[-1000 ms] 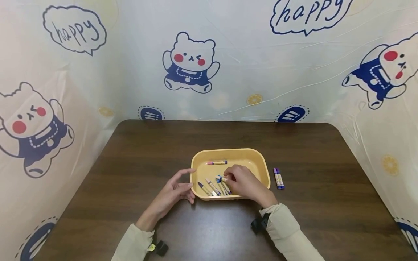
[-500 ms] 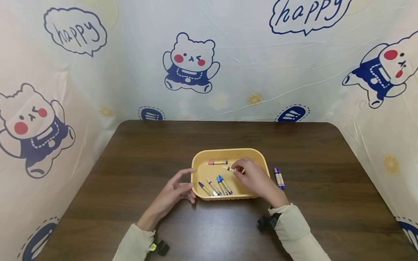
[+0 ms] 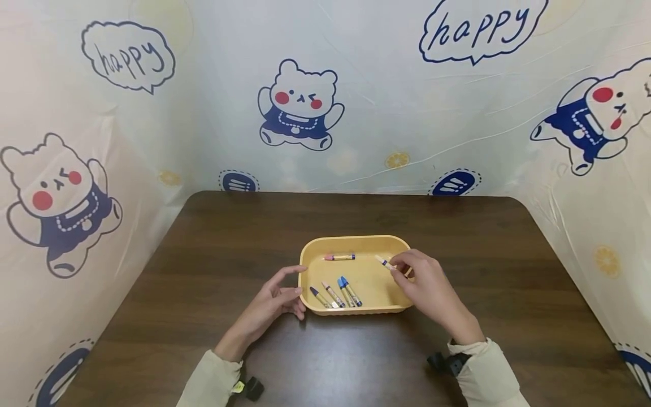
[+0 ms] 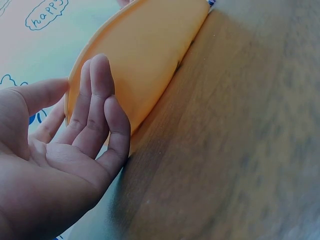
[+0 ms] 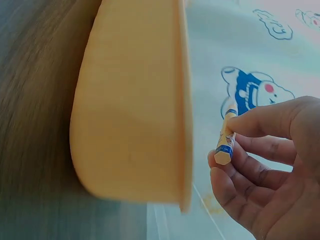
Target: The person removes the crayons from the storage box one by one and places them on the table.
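Pinch the pale crayon [image 3: 383,262] just firmly enough to stop any twist, clamped between the thumb and fingertips of the right hand [image 3: 429,285], white tip jutting out ahead of them and to their left, blunt end just beside the thumb. Avoid squeezing harder; probably smooth enough to roll if loosened. Beneath these fingertips, mind the right end of the yellow tray [image 3: 381,291], and hold both wrist and crayon high enough to clear its rim. With the left hand [image 3: 277,298], steady the opposite end: fingers apart, resting at the rim, clamped on nothing. Press lightly there, so as not to slide or tip the tray on the table [image 3: 244,243]. To the left of the right fingertips, spare the pink crayon [image 3: 341,258]; nearer the left fingers, avoid nudging the blue crayons [image 3: 352,293], light pink crayon [image 3: 333,294] and dark blue crayon [image 3: 320,297].
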A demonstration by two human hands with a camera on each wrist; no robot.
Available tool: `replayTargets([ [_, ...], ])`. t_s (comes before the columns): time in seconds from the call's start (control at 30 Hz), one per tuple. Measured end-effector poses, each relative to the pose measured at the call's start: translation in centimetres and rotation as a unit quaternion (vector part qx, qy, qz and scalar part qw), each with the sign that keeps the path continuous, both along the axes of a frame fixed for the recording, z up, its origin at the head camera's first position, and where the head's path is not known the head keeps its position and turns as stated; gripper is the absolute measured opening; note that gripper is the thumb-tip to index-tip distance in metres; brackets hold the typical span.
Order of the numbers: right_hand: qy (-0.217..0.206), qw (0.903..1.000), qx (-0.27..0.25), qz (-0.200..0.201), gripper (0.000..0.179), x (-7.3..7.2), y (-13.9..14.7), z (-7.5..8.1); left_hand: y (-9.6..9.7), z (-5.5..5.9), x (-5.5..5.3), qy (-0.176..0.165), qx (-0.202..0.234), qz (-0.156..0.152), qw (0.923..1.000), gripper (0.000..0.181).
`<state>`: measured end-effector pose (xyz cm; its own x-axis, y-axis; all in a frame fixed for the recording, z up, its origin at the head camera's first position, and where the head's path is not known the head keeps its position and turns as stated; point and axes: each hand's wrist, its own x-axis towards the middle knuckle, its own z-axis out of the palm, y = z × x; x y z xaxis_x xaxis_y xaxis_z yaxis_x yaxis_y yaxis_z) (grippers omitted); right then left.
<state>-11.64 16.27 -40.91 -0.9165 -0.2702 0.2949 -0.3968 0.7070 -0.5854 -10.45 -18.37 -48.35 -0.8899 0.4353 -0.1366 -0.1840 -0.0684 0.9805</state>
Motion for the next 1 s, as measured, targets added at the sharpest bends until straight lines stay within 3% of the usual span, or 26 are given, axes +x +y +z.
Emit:
replayTargets([
  [0.3, 0.063, 0.9968, -0.013, -0.046, 0.009, 1.4, 4.1, -0.5, 0.2, -0.1, -0.1, 0.000, -0.004, 0.005, 1.0000, 0.052],
  [0.43, 0.067, 0.9943, -0.011, -0.082, 0.008, 1.4, 6.3, -1.0, 0.2, -0.2, -0.1, 0.005, -0.009, 0.007, 0.9999, 0.051],
  [0.7, 0.033, 0.9856, -0.019, -0.165, 0.009, 1.1, 9.5, -3.4, 0.6, -0.4, -0.2, 0.006, -0.001, 0.002, 1.0000, 0.053],
  [1.0, -0.066, 0.9742, -0.060, -0.207, 0.014, 0.2, 10.2, -6.2, 0.5, 0.0, -0.1, 0.000, -0.013, 0.012, 0.9998, 0.052],
])
